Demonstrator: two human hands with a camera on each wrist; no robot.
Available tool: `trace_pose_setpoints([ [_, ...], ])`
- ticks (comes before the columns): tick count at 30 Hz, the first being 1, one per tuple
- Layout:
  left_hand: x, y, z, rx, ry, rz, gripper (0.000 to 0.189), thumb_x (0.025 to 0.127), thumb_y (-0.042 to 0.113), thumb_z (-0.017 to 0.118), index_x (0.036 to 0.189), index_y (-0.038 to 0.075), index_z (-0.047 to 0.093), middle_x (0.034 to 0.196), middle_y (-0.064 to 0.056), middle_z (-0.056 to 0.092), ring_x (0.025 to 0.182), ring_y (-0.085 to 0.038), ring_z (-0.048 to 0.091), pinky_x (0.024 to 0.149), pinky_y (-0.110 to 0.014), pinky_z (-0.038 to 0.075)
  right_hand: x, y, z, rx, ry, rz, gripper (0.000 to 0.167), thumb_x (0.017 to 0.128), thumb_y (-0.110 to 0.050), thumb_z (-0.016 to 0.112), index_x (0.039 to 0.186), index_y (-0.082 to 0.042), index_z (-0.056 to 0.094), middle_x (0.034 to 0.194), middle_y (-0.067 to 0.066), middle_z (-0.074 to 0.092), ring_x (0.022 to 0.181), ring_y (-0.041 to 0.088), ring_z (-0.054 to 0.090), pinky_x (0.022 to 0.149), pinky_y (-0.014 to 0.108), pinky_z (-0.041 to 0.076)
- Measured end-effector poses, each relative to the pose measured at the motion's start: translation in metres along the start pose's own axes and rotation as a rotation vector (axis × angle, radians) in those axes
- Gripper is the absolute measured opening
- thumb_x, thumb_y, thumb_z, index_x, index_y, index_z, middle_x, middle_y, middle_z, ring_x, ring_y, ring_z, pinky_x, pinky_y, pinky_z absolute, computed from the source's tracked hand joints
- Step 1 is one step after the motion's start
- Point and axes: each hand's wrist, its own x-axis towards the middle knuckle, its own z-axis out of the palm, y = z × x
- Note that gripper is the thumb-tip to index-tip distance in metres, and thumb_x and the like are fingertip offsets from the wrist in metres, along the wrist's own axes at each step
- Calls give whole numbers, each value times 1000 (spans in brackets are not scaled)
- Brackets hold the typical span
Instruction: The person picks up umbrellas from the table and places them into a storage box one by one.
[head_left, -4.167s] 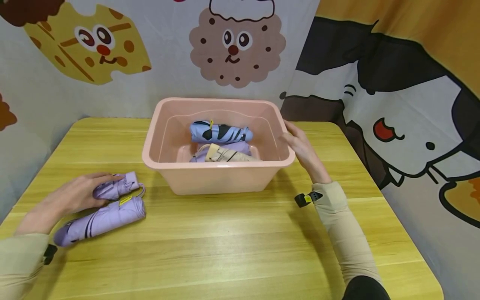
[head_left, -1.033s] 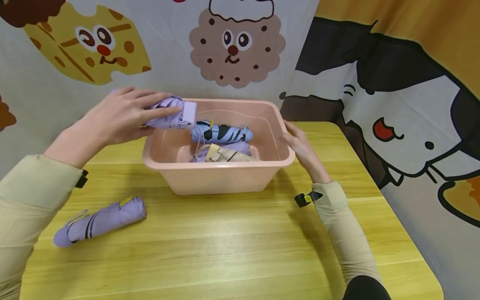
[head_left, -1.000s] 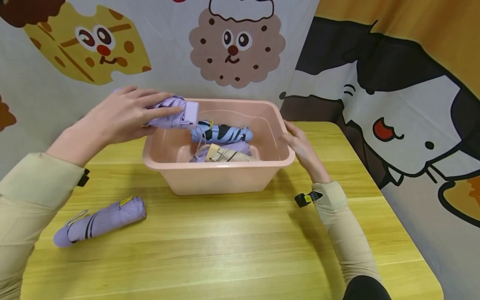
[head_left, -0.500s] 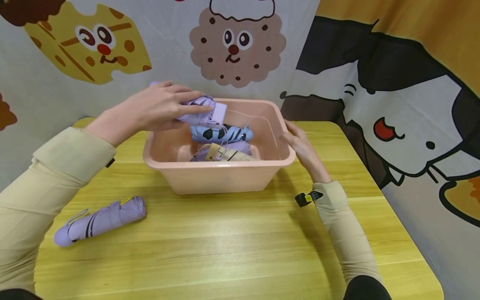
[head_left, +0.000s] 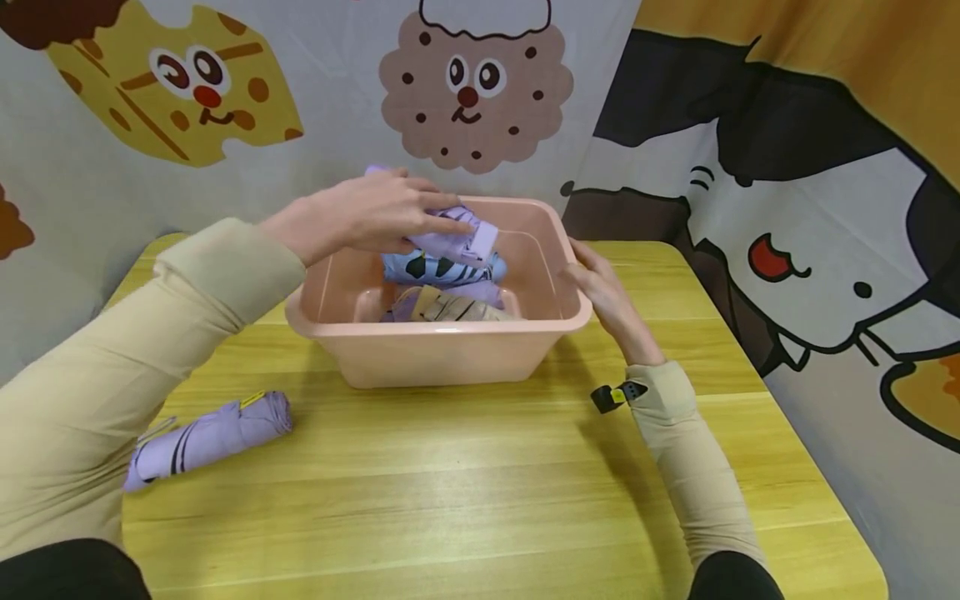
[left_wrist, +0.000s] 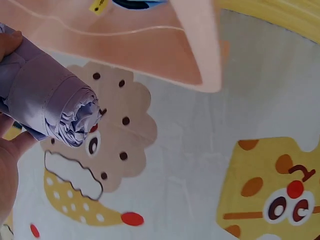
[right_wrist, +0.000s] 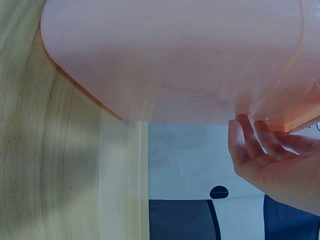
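Observation:
My left hand (head_left: 375,212) grips a folded lilac umbrella (head_left: 455,242) above the pink plastic bin (head_left: 435,358), overlapping its back rim. In the left wrist view the rolled end of this umbrella (left_wrist: 55,95) points out past the fingers. Inside the bin lie a blue folded umbrella with black patterns (head_left: 420,268), a beige one (head_left: 459,308) and another lilac one (head_left: 480,292), partly covered. My right hand (head_left: 607,292) holds the bin's right rim. Its fingers (right_wrist: 270,145) bear on the outer wall in the right wrist view.
A second lilac folded umbrella (head_left: 213,437) with a yellow tag lies on the wooden table (head_left: 465,475) at the left, its end hidden by my left sleeve (head_left: 150,350). A cartoon-printed cloth (head_left: 337,100) hangs close behind the table.
My left hand picked the lilac umbrella up from the table and brought it over the bin. Over the last second it moved further right and slightly down. My right hand kept its place.

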Motion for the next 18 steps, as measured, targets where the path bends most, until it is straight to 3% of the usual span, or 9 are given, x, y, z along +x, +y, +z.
trace_pose_setpoints([
  [7, 30, 2, 7, 14, -54, 79, 64, 87, 18, 67, 145, 20, 41, 147, -19, 41, 128, -41, 46, 92, -56, 49, -1, -2, 0, -8, 2, 16, 61, 91, -13, 49, 150, -12, 31, 153, 12, 34, 135, 29, 39, 112, 49, 34],
  [15, 60, 6, 14, -4, -141, 100, 67, 87, 20, 67, 147, 21, 37, 148, -19, 40, 130, -39, 46, 102, -55, 44, 0, -3, 0, -18, 0, 39, 64, 90, -13, 48, 151, -10, 27, 155, 13, 31, 136, 31, 38, 113, 49, 34],
  [18, 68, 8, 20, 17, -172, 108, 68, 87, 23, 68, 147, 22, 36, 147, -19, 41, 125, -39, 50, 99, -53, 47, 0, -2, 0, -20, 1, 39, 63, 91, -13, 48, 150, -10, 27, 154, 13, 32, 136, 31, 39, 113, 48, 34],
])
